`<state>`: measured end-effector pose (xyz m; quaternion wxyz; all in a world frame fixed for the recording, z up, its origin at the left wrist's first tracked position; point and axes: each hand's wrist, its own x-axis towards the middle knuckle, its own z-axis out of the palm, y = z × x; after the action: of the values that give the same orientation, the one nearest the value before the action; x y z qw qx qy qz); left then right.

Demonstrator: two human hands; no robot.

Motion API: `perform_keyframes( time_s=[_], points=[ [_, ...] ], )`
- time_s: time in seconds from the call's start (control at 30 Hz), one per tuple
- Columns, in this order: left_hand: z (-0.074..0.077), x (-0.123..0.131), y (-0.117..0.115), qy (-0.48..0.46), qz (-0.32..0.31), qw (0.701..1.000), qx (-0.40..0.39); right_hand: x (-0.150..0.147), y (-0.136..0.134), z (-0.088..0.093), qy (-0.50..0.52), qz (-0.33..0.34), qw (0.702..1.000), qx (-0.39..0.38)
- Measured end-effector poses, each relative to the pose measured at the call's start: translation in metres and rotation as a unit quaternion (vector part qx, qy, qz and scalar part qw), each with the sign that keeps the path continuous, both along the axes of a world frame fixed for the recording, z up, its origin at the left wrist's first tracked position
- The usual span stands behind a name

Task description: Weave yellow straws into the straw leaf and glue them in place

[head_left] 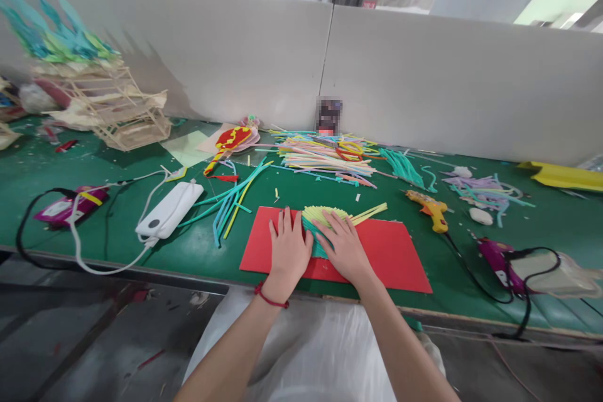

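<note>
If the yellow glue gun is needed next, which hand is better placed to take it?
Probably the right hand: it rests nearer the yellow glue gun, while the left hand lies farther away.

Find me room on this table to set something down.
Green table shows bare between the white device and red sheet, in front of loose strips, and between that sheet and the yellow glue gun. The strip pile crowds the back middle.

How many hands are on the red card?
2. The left hand lies on the red card, thumb beside the teal strips; the right hand lies partly over the yellow strips. No others show.
</note>
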<state>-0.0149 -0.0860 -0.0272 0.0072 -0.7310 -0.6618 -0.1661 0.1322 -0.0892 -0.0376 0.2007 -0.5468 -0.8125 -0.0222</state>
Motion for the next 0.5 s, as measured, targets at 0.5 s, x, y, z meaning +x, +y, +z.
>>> perform_keyframes(
  time_s=[0.5],
  points=[
    [-0.0023, -0.0042, -0.0006, -0.024, -0.018, 0.999, 0.017, 0.0005, -0.0004, 0.0004, 0.001, -0.002, 1.0, 0.0]
  ],
)
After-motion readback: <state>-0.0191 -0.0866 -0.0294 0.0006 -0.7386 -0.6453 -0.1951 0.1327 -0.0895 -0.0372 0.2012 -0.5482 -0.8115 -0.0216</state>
